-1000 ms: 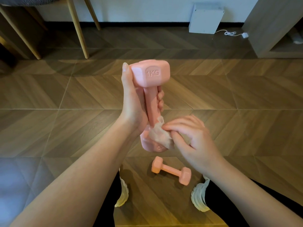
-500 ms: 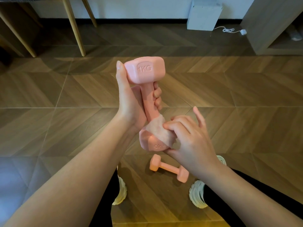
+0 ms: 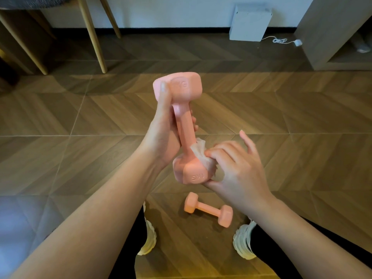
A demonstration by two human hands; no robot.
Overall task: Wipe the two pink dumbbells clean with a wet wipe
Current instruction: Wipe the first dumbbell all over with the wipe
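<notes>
From the head camera, looking down past both bare forearms, the left hand [image 3: 163, 137] grips the held dumbbell [image 3: 184, 125] by its handle. Its fingers [image 3: 193, 122] are curled round the far side of the bar, with only their tips showing, and its thumb stretches up along the upper head, the nail lying on the pink surface. The dumbbell stands nearly upright, leaning a little, with its upper head away from the person and its lower head nearer the body. Raised lettering shows on both heads, though the motion blur makes it hard to read. The right hand [image 3: 237, 174] presses a crumpled wet wipe [image 3: 201, 156] against the lower head where it meets the handle. Its fingers [image 3: 219, 152] are bent over the wipe, its thumb runs under the lower head, and its little finger sticks up free. The wipe is bunched, and one corner rises beside the bar. Below the hands the second dumbbell [image 3: 208, 209] lies on its side on the wooden herringbone floor [image 3: 302, 121], between the person's two pale shoes [image 3: 243, 244] and apart from both hands. At the far side of the floor, wooden chair legs [image 3: 92, 35] stand at the left. A white box [image 3: 249, 23] leans against the wall, with a white cable [image 3: 281, 40] trailing beside it. A cabinet [image 3: 326, 31] stands at the right.
</notes>
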